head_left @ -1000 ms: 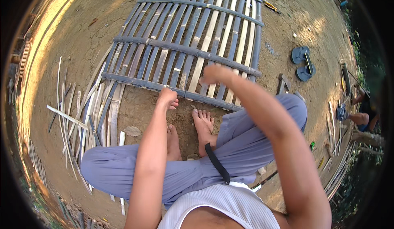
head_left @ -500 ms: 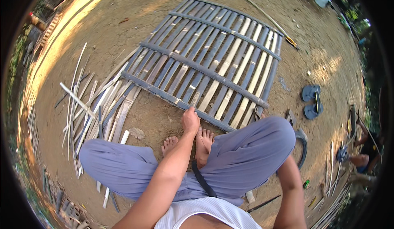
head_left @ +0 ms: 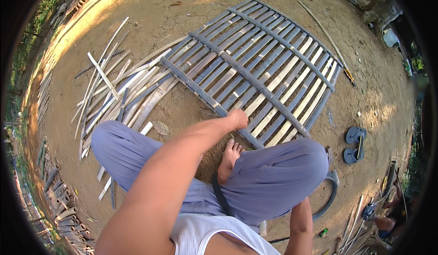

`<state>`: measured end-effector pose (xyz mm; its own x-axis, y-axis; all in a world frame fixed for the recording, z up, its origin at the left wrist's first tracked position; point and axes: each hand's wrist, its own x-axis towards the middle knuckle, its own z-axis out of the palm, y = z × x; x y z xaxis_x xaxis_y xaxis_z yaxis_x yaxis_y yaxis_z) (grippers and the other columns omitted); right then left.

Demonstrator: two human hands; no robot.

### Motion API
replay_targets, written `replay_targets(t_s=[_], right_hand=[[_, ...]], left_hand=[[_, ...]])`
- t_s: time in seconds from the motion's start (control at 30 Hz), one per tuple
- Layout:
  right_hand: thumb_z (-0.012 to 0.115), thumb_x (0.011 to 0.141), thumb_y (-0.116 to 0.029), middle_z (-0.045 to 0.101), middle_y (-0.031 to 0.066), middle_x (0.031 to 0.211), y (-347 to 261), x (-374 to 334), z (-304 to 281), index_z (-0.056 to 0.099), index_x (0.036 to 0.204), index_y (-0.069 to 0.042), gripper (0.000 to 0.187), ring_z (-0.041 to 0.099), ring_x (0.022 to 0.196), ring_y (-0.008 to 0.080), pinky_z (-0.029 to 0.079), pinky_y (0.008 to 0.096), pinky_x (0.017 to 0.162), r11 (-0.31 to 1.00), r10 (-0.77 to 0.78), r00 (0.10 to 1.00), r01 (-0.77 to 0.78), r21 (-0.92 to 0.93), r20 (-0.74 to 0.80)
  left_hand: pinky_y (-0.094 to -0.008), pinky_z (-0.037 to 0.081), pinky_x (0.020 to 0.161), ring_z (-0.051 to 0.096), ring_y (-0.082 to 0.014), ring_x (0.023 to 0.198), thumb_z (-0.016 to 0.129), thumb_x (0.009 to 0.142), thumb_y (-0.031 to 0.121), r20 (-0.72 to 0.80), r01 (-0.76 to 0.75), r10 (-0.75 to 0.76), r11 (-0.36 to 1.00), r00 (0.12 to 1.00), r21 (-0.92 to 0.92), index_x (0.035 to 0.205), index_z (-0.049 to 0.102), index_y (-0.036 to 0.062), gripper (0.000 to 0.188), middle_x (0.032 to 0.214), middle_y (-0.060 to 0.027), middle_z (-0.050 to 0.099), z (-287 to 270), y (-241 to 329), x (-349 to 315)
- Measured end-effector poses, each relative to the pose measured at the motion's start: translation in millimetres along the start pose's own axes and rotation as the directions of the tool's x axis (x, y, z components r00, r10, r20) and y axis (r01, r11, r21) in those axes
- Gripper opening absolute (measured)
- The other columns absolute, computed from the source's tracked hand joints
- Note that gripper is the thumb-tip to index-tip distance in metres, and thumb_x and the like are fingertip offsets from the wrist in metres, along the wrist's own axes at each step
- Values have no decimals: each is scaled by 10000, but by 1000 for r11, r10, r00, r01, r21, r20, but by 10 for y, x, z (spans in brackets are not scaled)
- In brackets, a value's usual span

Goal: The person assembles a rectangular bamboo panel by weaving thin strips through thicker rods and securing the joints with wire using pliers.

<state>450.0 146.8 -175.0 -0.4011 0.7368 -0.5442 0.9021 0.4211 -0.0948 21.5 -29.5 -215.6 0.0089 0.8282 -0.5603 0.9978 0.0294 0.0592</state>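
Note:
A panel of bamboo slats [head_left: 237, 68] lies flat on the ground ahead of me, its slats crossed by round bamboo poles. My left hand [head_left: 238, 119] is closed at the panel's near edge, around the end of a bamboo slat [head_left: 239, 104]; the fingertips are turned away. My right forearm [head_left: 301, 218] goes up behind my bent right knee, which hides the right hand and whatever it may hold. My bare foot [head_left: 231, 153] rests just short of the panel's near rail [head_left: 200, 93].
Loose split bamboo strips [head_left: 137, 88] are piled to the left. A long pole with a yellow-and-black end [head_left: 347, 74] lies beyond the panel. Slippers [head_left: 353, 145] and a dark coil [head_left: 332, 193] lie at right. Another person [head_left: 392, 218] is at the far right; cut bamboo [head_left: 66, 214] is stacked lower left.
The whole view has shifted, so the panel appears farther right. My left hand still grips at the near edge. My right hand, partly visible past the knee before, is now hidden.

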Motion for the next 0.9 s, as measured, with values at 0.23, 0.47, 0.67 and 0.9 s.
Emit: replay_targets(t_s=[0.23, 0.47, 0.67, 0.9], right_hand=[[712, 834, -213, 666, 127, 962, -778, 224, -753, 720, 900, -51, 176, 649, 949, 340, 545, 457, 810, 932, -362, 924, 354, -85, -120], [680, 778, -130, 608, 83, 892, -2726, 883, -1714, 694, 751, -48, 87, 616, 931, 261, 523, 390, 794, 194, -962, 269, 780, -596, 38], [604, 868, -137, 631, 45, 1107, -3760, 1089, -1705, 733, 902, -101, 138, 569, 1181, 221, 376, 404, 1151, -306, -868, 120, 633, -711, 481], [609, 837, -160, 629, 32, 1093, -4179, 1248, -862, 768, 816, -100, 172, 548, 1179, 224, 292, 552, 1196, -441, -845, -13, 584, -681, 535]], left_hand=[[-408, 587, 850, 719, -316, 1010, 700, 888, 199, -14, 415, -514, 708, 858, -571, 1025, 778, 90, 192, 1070, -148, 747, 164, -205, -407], [-429, 548, 902, 708, -296, 1015, 767, 864, 297, 48, 393, -651, 397, 757, -829, 1022, 790, 189, 193, 1066, -97, 751, 245, -235, -794], [-444, 549, 886, 700, -316, 1006, 731, 881, 347, -36, 307, -649, 408, 760, -860, 1030, 781, 203, 213, 1037, -111, 748, 398, -360, -900], [-436, 558, 881, 701, -316, 1016, 705, 854, 226, -24, 284, -629, 384, 777, -879, 1050, 788, 228, 213, 1068, -110, 745, 363, -402, -895]])
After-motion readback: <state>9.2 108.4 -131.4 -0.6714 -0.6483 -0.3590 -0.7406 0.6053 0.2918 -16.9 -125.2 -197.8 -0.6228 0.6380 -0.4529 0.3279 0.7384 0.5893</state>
